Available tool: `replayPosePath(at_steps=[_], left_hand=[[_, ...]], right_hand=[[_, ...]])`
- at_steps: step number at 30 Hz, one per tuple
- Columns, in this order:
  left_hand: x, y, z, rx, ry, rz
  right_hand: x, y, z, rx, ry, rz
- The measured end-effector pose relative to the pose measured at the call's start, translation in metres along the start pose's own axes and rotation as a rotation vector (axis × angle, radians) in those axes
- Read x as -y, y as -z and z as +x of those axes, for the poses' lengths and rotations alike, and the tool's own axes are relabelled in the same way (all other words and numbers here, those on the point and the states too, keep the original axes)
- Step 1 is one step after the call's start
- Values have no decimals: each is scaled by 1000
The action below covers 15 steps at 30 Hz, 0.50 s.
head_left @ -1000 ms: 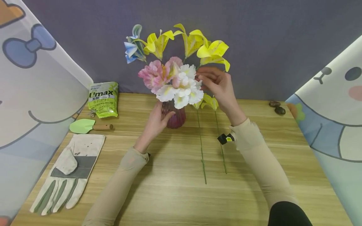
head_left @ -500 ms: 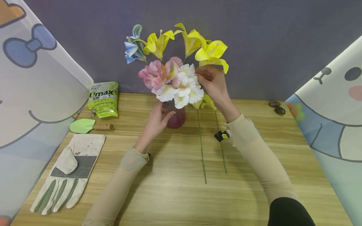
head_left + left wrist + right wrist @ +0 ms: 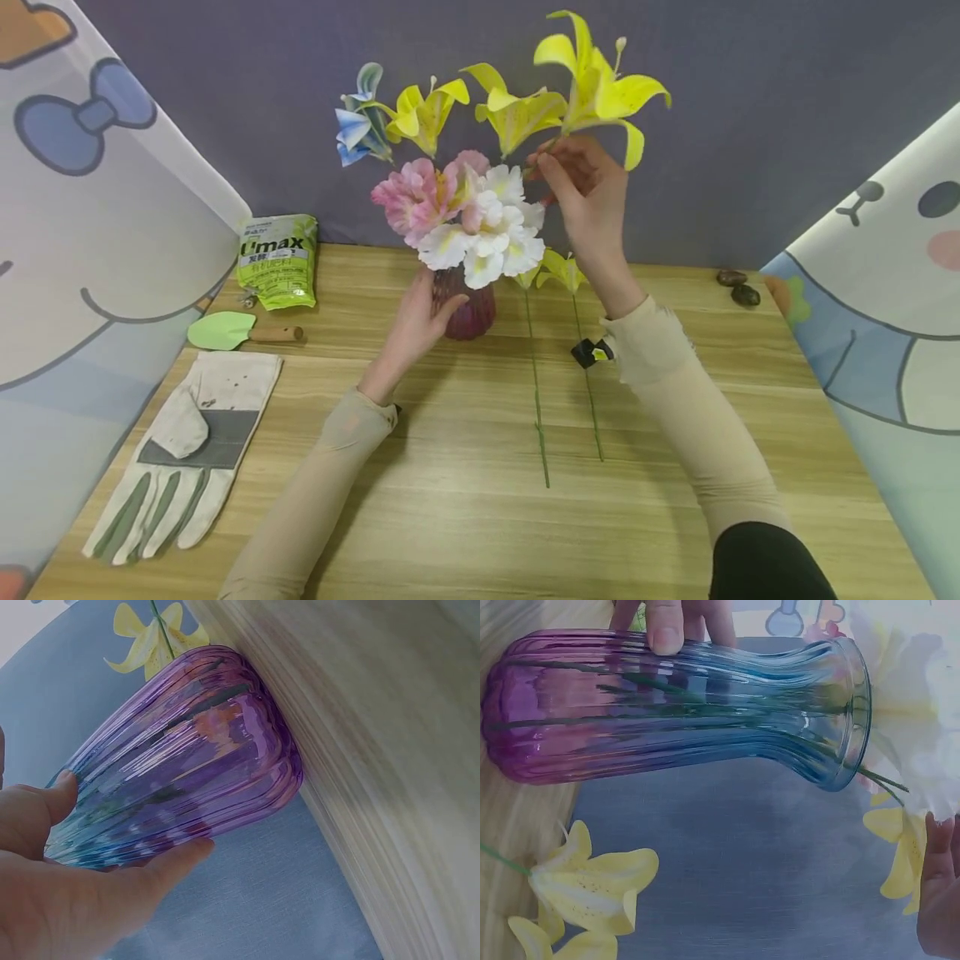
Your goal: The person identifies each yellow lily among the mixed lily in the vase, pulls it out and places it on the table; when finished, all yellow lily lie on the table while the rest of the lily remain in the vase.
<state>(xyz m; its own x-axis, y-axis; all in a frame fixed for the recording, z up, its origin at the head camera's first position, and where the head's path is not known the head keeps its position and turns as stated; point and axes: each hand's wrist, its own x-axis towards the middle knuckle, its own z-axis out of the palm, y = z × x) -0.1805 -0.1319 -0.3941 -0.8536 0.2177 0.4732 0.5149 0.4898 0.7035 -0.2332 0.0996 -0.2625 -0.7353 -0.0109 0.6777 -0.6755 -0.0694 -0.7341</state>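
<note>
Left hand grips the vase on the wooden table. Right hand pinches a yellow lily by its stem, above and right of the vase; two loose lilies lie right of it.

Ribbed glass vase, purple base fading to blue neck, upright on surface, L hand gripping it, w/ pink blooms, white blooms, blue bloom & 2 yellow lilies above. 3rd lily tilts rt., stem pinched in R hand. Rt. of vase, 2 more lilies lie loose.
</note>
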Motion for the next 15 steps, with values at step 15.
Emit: replayPosePath(at_steps=[15], left_hand=[[-2, 0, 3, -2, 8, 0]], right_hand=[[10, -1, 10, -71, 81, 63]])
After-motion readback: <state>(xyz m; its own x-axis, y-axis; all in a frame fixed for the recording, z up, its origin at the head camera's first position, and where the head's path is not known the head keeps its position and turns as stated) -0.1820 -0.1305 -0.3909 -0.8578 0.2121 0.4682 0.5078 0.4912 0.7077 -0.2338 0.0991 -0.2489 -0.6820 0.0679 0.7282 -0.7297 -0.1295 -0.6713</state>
